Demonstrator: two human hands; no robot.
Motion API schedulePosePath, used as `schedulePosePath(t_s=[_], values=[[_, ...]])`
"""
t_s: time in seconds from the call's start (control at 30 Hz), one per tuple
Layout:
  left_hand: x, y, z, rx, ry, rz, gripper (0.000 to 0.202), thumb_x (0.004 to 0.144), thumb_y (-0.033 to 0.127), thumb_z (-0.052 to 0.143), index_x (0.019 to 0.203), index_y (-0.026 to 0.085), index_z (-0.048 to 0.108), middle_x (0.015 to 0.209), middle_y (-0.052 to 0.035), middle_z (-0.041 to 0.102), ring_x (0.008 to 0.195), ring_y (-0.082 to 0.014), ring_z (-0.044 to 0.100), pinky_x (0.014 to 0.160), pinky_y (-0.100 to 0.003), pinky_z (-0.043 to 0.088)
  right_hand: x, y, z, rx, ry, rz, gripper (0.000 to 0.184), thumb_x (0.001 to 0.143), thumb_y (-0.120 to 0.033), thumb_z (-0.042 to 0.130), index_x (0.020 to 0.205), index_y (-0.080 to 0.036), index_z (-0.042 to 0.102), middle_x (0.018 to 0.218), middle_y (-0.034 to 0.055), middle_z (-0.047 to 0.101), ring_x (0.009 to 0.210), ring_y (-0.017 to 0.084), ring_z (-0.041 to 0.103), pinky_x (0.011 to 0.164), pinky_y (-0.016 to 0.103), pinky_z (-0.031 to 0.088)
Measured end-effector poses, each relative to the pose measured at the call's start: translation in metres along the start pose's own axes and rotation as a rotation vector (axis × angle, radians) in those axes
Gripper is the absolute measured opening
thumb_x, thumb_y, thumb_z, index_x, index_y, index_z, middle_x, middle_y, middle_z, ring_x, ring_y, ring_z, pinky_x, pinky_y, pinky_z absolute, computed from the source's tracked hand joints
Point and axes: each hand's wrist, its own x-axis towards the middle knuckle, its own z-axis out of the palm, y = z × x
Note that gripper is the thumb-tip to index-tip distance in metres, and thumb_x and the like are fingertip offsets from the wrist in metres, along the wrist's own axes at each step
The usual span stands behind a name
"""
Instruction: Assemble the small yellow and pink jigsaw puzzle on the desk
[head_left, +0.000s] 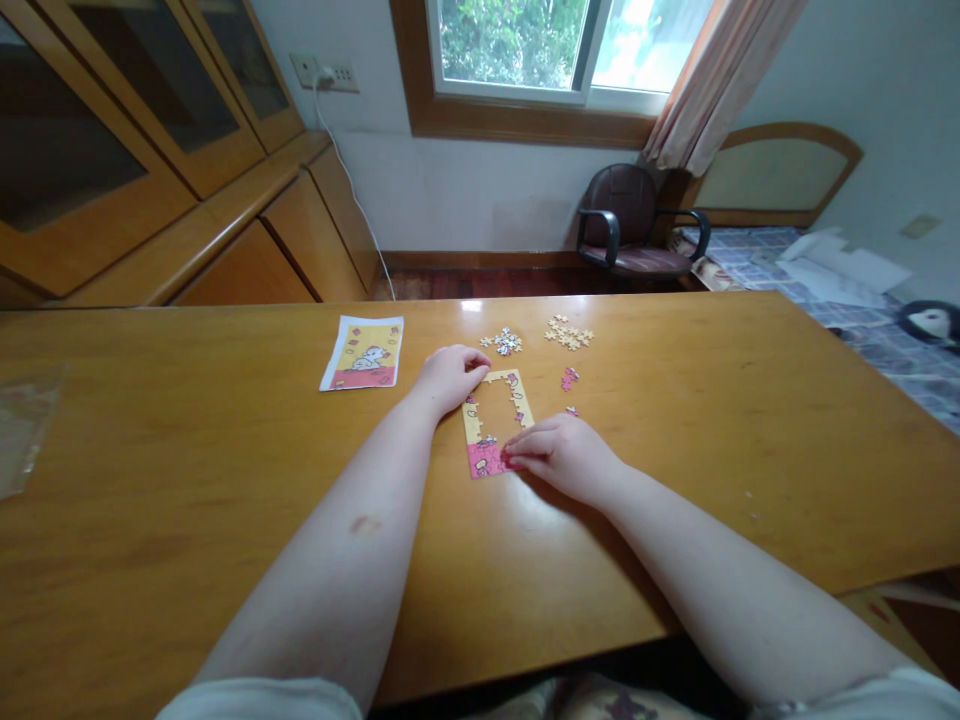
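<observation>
At frame centre, the left hand (450, 375), fingers curled together, is steadying the top corner of the puzzle frame (484, 458) against sliding while the right hand (559, 455), fingertips bunched, is pressing its pink bottom edge

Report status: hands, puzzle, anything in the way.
Left hand on top-left corner of puzzle frame. Right hand fingers at its pink bottom edge. Loose pieces beyond, apart; nothing blocking.
</observation>
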Motion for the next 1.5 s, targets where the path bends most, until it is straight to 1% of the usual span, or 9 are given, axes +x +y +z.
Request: schedulePosePath(t_s=[0.17,0.33,0.47,0.7,1.17,1.27,1.5], values=[[0.0,0.0,0.0,0.002,0.003,-0.005,0.025,0.082,0.032,0.057,0.096,0.023,0.076,0.101,-0.004,0.074,0.096,-0.0227,0.064,0.084,-0.032,0.051,0.001,0.0,0.002,-0.005,0.048,-0.054,0.011,0.087,-0.024,0.067,0.09,-0.024,0.078,0.093,0.0012,0.078,0.081,0.015,0.072,0.08,0.026,0.054],[0.001,-0.001,0.001,0.007,0.008,0.002,0.026,0.083,0.033,0.056,0.095,0.022,0.076,0.1,-0.004,0.074,0.094,-0.0227,0.064,0.082,-0.032,0.051,0.001,0.002,0.004,-0.015,0.045,-0.084,0.01,0.086,-0.022,0.068,0.088,-0.023,0.077,0.093,0.002,0.078,0.081,0.015,0.073,0.078,0.024,0.053],[0.001,-0.002,0.002,0.016,0.009,0.013,0.026,0.083,0.033,0.056,0.095,0.022,0.076,0.1,-0.0039,0.074,0.095,-0.0224,0.064,0.083,-0.032,0.051,0.001,0.006,0.007,-0.027,0.064,-0.116,0.009,0.086,-0.022,0.068,0.088,-0.022,0.077,0.092,0.0031,0.078,0.079,0.016,0.073,0.076,0.026,0.053],[0.001,-0.003,0.002,0.01,0.014,0.014,0.026,0.083,0.034,0.057,0.096,0.023,0.076,0.1,-0.0042,0.073,0.095,-0.0226,0.063,0.084,-0.033,0.05,0.001,0.007,0.008,-0.101,0.025,-0.096,0.01,0.088,-0.022,0.067,0.09,-0.023,0.077,0.094,0.0029,0.078,0.081,0.016,0.072,0.076,0.027,0.05],[0.001,-0.002,0.001,0.018,0.007,0.003,0.026,0.083,0.034,0.057,0.096,0.023,0.076,0.1,-0.0044,0.073,0.095,-0.0227,0.063,0.087,-0.034,0.05,0.0,0.004,0.006,-0.196,-0.032,-0.084,0.014,0.091,-0.023,0.063,0.089,-0.024,0.076,0.097,0.0015,0.077,0.083,0.015,0.069,0.07,0.029,0.038],[0.001,-0.002,0.001,0.023,0.01,0.008,0.026,0.083,0.034,0.057,0.096,0.023,0.076,0.099,-0.0043,0.073,0.094,-0.0228,0.063,0.086,-0.034,0.05,-0.001,0.002,0.005,-0.201,-0.035,-0.093,0.015,0.091,-0.022,0.061,0.089,-0.023,0.076,0.097,0.0018,0.076,0.083,0.015,0.068,0.071,0.029,0.039],[0.001,-0.003,0.002,0.022,0.007,0.013,0.026,0.083,0.033,0.057,0.096,0.022,0.076,0.098,-0.004,0.073,0.094,-0.0223,0.064,0.085,-0.033,0.05,-0.003,-0.007,-0.001,-0.144,-0.067,-0.118,0.021,0.089,-0.018,0.057,0.1,-0.02,0.075,0.104,0.0049,0.073,0.087,0.017,0.066,0.08,0.03,0.045]])
